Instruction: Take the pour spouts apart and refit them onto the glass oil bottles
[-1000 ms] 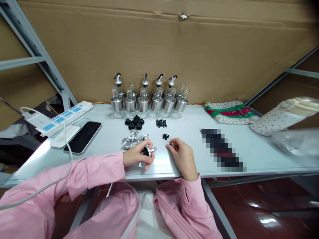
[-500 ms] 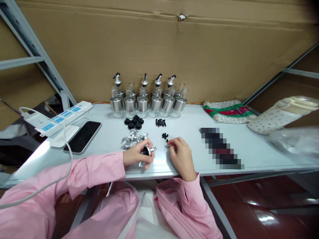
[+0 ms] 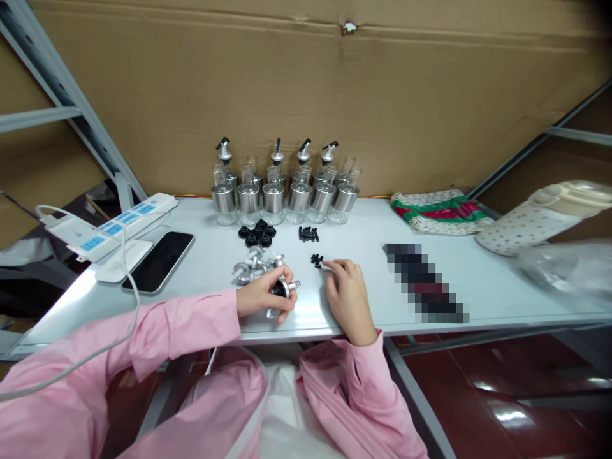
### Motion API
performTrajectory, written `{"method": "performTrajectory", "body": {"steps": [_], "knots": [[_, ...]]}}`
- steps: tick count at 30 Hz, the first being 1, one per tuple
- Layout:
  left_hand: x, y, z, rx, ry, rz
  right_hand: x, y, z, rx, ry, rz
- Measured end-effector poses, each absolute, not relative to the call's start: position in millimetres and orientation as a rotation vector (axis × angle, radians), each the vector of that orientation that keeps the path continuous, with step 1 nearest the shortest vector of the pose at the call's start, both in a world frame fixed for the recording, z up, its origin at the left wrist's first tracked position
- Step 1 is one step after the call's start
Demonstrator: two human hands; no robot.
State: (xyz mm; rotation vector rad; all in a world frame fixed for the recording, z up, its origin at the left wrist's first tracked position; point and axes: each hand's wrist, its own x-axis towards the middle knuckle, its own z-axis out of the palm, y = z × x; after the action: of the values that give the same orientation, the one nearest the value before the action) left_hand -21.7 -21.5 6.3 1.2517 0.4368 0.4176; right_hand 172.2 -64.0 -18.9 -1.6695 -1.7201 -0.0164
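My left hand (image 3: 275,294) is closed around a bottle pour spout (image 3: 281,289) with a black ribbed stopper and a silver tip pointing right. A clear piece shows below those fingers. Over the table, my right hand (image 3: 348,296) has its index finger stretched toward a small pile of tiny black parts (image 3: 316,259), its tip at the pile's edge. Its thumb is mostly hidden, and nothing shows in its grip. Silver spout pieces (image 3: 248,269) lie just beyond my left hand. Behind them are black rubber stoppers (image 3: 258,233) and, to their right, small black levers (image 3: 308,234).
Several glass-and-steel bottles (image 3: 274,199) stand at the back, some with spouts fitted. On the left lie a phone (image 3: 160,261) and a power strip (image 3: 127,223) with a cable. A patterned pouch (image 3: 442,213), a dotted flask (image 3: 526,220) and a plastic bag (image 3: 568,271) are on the right.
My right index finger has straightened and shifted slightly up toward the tiny black parts. One part near its tip now lies closer to the pile. My left hand keeps its hold.
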Motion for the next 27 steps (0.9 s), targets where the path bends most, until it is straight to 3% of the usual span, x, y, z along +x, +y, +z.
{"method": "performTrajectory", "body": {"steps": [27], "knots": [[-22.0,-21.0,4.9,1.253,0.421,0.411,171.3,-65.2,-19.6,-1.719,-1.634,0.006]]}}
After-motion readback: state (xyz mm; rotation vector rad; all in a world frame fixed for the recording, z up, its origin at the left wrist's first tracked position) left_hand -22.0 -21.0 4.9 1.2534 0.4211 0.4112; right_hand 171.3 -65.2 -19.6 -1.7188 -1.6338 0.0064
